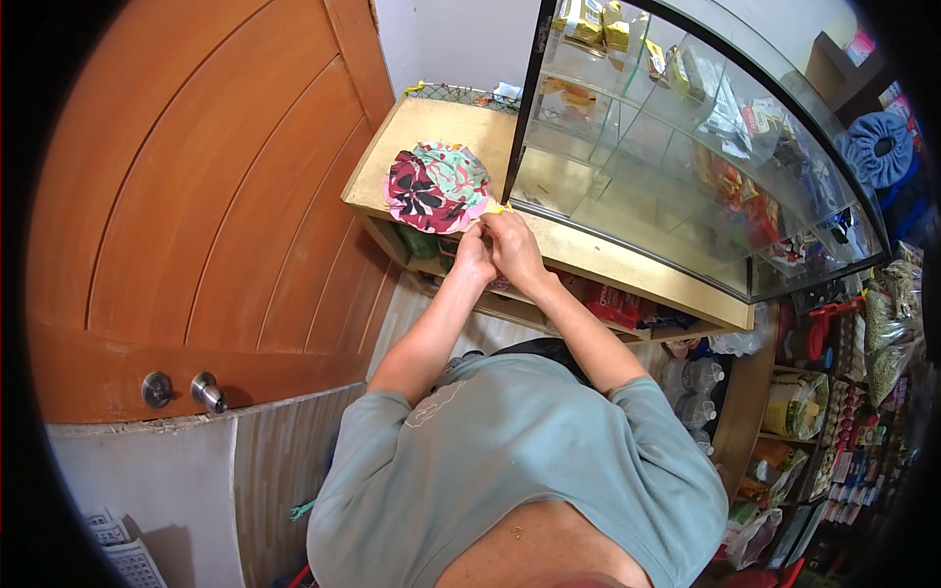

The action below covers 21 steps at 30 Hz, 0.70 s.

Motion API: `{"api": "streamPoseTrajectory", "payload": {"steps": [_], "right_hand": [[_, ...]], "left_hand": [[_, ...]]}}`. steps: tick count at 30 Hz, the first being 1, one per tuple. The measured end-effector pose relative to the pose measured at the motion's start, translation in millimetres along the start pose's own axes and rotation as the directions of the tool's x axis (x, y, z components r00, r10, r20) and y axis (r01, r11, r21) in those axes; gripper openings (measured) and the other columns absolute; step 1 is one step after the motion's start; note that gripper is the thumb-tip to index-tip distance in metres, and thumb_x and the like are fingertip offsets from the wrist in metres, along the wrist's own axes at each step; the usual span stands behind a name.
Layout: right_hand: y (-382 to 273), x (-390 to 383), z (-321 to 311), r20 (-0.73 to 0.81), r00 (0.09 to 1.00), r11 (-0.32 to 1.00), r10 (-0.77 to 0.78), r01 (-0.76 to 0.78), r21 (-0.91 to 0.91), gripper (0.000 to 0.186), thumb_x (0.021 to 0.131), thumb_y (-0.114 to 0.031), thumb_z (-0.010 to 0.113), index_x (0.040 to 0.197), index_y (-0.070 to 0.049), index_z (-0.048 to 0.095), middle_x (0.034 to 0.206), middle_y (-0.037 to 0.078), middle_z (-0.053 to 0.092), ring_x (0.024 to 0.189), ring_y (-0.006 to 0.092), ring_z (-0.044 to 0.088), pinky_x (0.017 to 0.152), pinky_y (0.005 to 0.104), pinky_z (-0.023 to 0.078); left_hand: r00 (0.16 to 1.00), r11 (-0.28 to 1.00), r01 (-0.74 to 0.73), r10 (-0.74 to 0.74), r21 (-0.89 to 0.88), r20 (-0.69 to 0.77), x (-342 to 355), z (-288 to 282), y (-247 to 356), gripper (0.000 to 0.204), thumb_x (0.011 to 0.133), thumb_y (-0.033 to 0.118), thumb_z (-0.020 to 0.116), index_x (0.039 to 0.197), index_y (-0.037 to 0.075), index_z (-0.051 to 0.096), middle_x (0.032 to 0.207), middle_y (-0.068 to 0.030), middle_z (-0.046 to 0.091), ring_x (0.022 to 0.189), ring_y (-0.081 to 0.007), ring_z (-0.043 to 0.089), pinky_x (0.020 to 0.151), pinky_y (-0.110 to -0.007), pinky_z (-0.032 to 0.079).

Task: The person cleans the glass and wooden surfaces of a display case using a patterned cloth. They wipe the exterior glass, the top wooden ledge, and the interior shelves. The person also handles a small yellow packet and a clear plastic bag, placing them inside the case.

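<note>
Your left hand (474, 259) and right hand (518, 253) meet just above the centre of the frame, fingers bent and drawn close together at the lower right edge of a round patterned cloth (436, 186). Whether your fingertips pinch the cloth's pink border or something finer cannot be told, as the knuckles hide the contact. The cloth lies left of centre in the upper half of the frame, at the left end of a pale wooden worktop (410, 125), its face split between a dark red floral print and a mint-green one. A small yellow bit (500, 208) shows just beside your right hand. In the upper right, a black-edged glass display case (627, 157) stands on the worktop, with packets (580, 20) on its shelves. Red packaging (615, 305) sits beneath the worktop, right of your forearms. A brown wooden door (196, 176) with a round metal knob (208, 392) fills the left, while clear plastic bottles (696, 407) show at the lower right, beside the sleeve of your grey-green shirt (520, 431)
</note>
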State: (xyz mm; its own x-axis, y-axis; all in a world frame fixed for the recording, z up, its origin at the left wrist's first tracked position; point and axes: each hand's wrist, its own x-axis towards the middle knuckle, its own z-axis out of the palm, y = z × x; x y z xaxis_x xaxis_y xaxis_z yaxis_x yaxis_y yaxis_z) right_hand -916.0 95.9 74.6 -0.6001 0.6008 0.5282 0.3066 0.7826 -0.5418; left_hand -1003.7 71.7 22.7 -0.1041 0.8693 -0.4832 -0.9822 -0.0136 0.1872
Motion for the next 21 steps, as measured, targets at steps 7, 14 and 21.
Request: {"api": "streamPoseTrajectory", "payload": {"steps": [7,14,21], "right_hand": [[6,14,-15,-0.005,0.998,0.998,-0.055,0.055,-0.003,0.009,0.068,0.001,0.055,0.072,-0.001,0.062,0.072,0.016,0.057,0.077,0.0346,0.055,0.067,0.0433,0.045],[72,56,-27,0.098,0.896,0.791,0.433,-0.326,-0.518,0.011,0.071,-0.006,0.061,0.077,0.002,0.064,0.091,0.024,0.058,0.094,0.0371,0.056,0.078,0.0412,0.049],[106,63,-25,0.199,0.928,0.847,0.317,-0.182,-0.5,0.012,0.07,-0.003,0.059,0.078,0.005,0.063,0.085,0.026,0.061,0.084,0.039,0.06,0.076,0.0435,0.049]], "left_hand": [[0.999,0.998,0.025,-0.023,-0.055,0.033,-1,1,5,0.034,0.095,0.03,0.038,0.113,0.005,0.052,0.112,-0.0128,0.058,0.103,-0.0281,0.057,0.09,-0.046,0.045],[0.994,0.997,0.064,-0.068,0.049,0.091,-21,14,12,0.043,0.096,0.035,0.034,0.13,0.009,0.044,0.122,-0.0154,0.054,0.114,-0.0343,0.051,0.092,-0.055,0.041],[0.988,0.997,0.07,-0.073,0.029,0.134,-22,4,19,0.044,0.096,0.035,0.034,0.131,0.009,0.042,0.123,-0.0158,0.053,0.113,-0.0344,0.052,0.092,-0.056,0.041]]}}
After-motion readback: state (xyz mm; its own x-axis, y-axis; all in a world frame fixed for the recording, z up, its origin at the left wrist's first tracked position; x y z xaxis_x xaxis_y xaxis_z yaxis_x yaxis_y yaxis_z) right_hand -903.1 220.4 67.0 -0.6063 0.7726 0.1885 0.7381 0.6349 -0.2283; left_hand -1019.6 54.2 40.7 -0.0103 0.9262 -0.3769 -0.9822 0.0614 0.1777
